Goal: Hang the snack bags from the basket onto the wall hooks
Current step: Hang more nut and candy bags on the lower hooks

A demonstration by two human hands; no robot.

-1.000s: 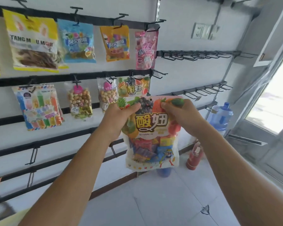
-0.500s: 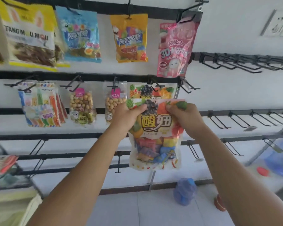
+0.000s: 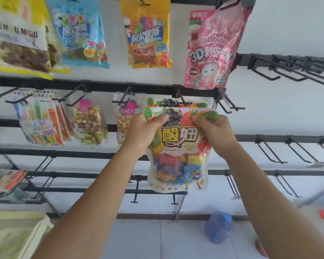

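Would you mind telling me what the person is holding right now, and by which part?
Both hands hold the fruit-print candy bag by its top edge: the left hand at the upper left corner, the right hand at the upper right.

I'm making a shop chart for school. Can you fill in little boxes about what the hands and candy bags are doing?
Held bag: fruit candy bag, upright, top edge just below a hook
Left hand: pinches top left corner
Right hand: pinches top right corner
Behind it: matching bag, already hung
Above: pink bag
Free hooks: to the right
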